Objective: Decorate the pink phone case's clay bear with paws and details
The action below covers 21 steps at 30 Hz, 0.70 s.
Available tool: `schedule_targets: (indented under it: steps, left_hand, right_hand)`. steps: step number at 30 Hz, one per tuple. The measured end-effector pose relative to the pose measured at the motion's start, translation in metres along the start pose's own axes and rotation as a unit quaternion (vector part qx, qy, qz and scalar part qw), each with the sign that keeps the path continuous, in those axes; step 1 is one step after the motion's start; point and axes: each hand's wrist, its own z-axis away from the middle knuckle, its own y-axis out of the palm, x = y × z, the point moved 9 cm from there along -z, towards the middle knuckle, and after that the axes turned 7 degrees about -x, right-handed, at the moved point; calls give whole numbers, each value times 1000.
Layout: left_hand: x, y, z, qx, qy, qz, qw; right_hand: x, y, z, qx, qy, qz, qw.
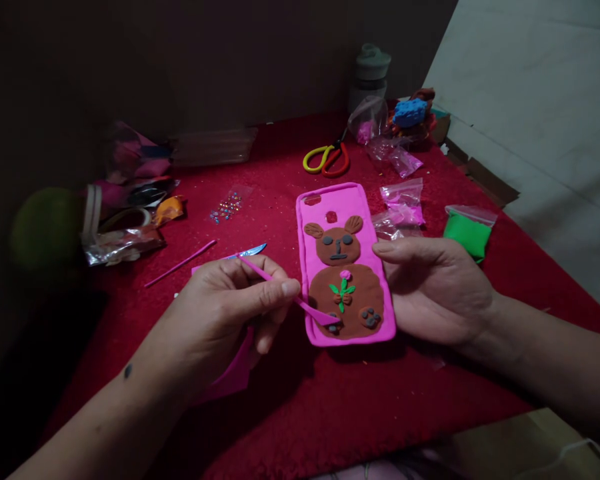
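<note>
My right hand [437, 287] grips a pink phone case [307, 267] by its right edge, thumb on the front and fingers behind. On the case is a brown clay bear [325, 287] with dark grey eyes, nose and mouth, holding a pink flower with green leaves. Between the thumb and fingers of my left hand [245, 300] is a thin pink modelling tool [307, 310]. Its flat tip lies over the bear's lower left paw; whether it touches cannot be told. Beneath my left hand lies a pink sheet [235, 373], partly hidden, near a blue blade-like tool [254, 251].
Red cloth [280, 420] covers the table. Yellow-and-red-handled scissors [327, 160] lie behind the case. Around are a pink stick [180, 263], loose rhinestones [226, 208], a green clay packet [467, 233], pink clay bags [403, 203], blue clay [410, 113] and a bottle [370, 77].
</note>
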Motion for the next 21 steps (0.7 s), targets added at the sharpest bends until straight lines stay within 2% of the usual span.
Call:
schedule_targets:
  steps: [8, 13, 18, 21]
  left_hand:
    - [-1, 2, 0, 15, -3, -6, 1000]
    - [-4, 7, 9, 83, -11, 28, 996]
    - [-17, 12, 14, 153, 50, 76, 984]
    - [-18, 11, 11, 150, 62, 91, 982]
  right_hand:
    - [-2, -3, 2, -23, 3, -4, 1000]
    - [-2, -4, 1, -29, 8, -21, 999]
    - [-2, 0, 0, -2, 12, -25, 1000]
    - [-2, 0, 1, 10, 2, -14, 1000]
